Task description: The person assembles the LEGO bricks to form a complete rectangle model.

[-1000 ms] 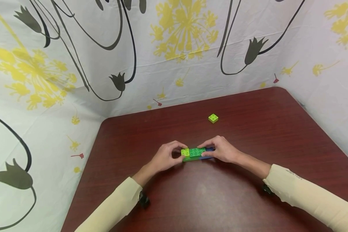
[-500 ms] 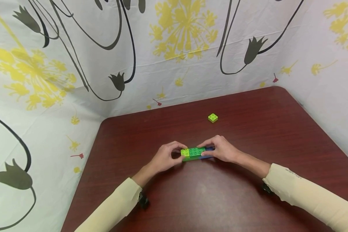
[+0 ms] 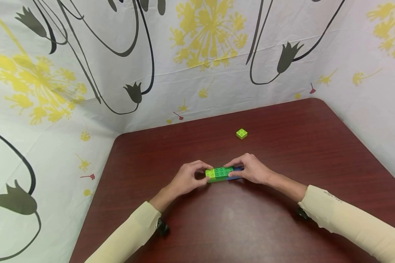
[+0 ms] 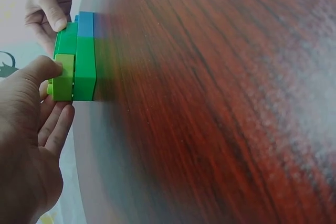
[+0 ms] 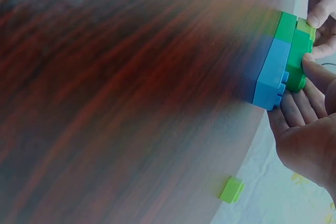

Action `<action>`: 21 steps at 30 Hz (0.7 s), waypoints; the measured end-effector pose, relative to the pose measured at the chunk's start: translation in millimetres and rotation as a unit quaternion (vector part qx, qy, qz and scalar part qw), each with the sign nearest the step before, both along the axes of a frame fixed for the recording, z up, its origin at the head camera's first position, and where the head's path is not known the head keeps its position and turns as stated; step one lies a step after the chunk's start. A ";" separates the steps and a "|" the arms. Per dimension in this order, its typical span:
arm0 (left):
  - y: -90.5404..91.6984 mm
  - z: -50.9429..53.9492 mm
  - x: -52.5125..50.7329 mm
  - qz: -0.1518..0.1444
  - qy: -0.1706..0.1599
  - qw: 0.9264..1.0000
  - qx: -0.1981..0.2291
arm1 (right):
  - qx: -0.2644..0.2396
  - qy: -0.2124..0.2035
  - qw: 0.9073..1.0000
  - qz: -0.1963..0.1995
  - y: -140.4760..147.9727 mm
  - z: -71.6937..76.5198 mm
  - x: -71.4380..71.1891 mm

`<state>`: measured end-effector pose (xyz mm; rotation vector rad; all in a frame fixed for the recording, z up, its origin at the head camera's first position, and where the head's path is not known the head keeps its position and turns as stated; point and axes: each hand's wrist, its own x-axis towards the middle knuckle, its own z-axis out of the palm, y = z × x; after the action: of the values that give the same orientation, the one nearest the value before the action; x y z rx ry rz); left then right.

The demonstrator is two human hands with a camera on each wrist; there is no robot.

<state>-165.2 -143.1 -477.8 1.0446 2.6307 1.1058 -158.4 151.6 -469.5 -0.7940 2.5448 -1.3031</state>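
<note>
Left fingers (image 4: pixel 44 70) flank lime brick (image 4: pixel 63 86); right fingers (image 5: pixel 317 71), seemingly, green brick (image 3: pixel 221 173).

A dark reddish-brown table (image 3: pixel 164 149) with wood grain and rounded far corners stands against a white cloth (image 3: pixel 233 87) that rises behind it and along both sides. The cloth is printed with yellow flowers (image 3: pixel 212 31), grey tulips (image 3: pixel 285 60) on curving stems and small red blossoms (image 3: pixel 92 176). A loose lime-green brick (image 3: pixel 241 134) lies toward the table's far edge.
</note>
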 end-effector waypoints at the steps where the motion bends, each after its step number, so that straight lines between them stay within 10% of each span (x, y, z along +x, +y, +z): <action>1: 0.1 -0.2 -0.2 0.000 -0.002 1.000 0.000 | 0.000 0.000 1.000 0.000 0.0 0.0 0.0; 21: 0.4 -1.9 -0.2 0.014 -0.016 1.000 -0.003 | 0.003 0.006 1.000 -0.005 -0.2 -1.2 0.1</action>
<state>-165.3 -142.7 -479.7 0.9840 2.6292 1.1093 -158.2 151.4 -470.7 -0.7923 2.5638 -1.2971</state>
